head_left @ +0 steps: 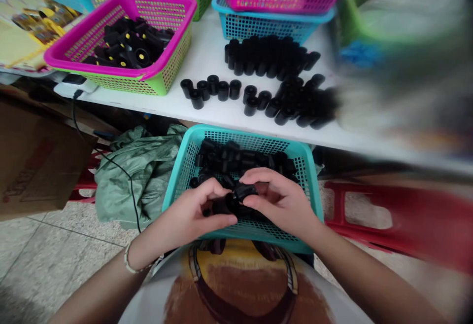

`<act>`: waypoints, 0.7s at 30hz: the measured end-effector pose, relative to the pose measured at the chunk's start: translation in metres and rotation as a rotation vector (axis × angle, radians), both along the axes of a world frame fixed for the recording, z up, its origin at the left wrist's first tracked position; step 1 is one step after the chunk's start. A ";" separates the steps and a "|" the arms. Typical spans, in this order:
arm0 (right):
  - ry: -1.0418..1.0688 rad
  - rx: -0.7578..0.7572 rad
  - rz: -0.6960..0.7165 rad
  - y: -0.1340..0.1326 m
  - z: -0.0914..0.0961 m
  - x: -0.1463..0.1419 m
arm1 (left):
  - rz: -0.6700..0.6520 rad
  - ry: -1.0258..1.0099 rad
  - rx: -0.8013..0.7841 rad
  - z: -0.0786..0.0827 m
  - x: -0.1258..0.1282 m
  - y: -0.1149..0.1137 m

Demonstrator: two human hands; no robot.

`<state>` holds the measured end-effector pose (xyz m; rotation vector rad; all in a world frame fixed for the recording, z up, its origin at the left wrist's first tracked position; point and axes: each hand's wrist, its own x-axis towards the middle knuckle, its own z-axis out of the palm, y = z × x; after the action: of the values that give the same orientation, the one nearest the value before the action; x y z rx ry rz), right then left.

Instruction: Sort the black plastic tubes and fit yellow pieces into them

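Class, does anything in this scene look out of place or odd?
Mildly: a black cable hangs from the table's edge, trailing over the crumpled green sack, where it might snag. Nothing looks clearly spilled or damaged.

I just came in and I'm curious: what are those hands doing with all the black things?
A person holds a dark piece in the left hand and a small black piece in the right hand, close together over a turquoise basket of black parts. Whether they're joined is hard to tell. On the white table, black cylinders mostly stand near a pink-rimmed basket with black-and-yellow parts.
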<state>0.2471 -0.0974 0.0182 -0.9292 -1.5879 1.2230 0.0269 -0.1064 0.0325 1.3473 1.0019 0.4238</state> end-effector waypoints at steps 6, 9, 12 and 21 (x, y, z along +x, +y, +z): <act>-0.073 0.096 0.152 -0.012 0.005 0.009 | -0.098 -0.120 -0.177 -0.001 0.006 -0.010; 0.006 0.018 0.120 -0.018 0.006 0.015 | -0.115 -0.268 -0.287 -0.003 0.009 -0.011; -0.035 0.022 0.103 -0.024 0.005 0.017 | -0.145 -0.225 -0.283 -0.004 0.009 -0.009; -0.530 0.308 0.338 -0.034 0.001 0.018 | -0.095 -0.145 -0.213 -0.007 0.013 -0.014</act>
<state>0.2655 -0.1310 0.0187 -0.8451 -2.3567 0.9472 0.0397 -0.1206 0.0259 1.1507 0.8347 0.3281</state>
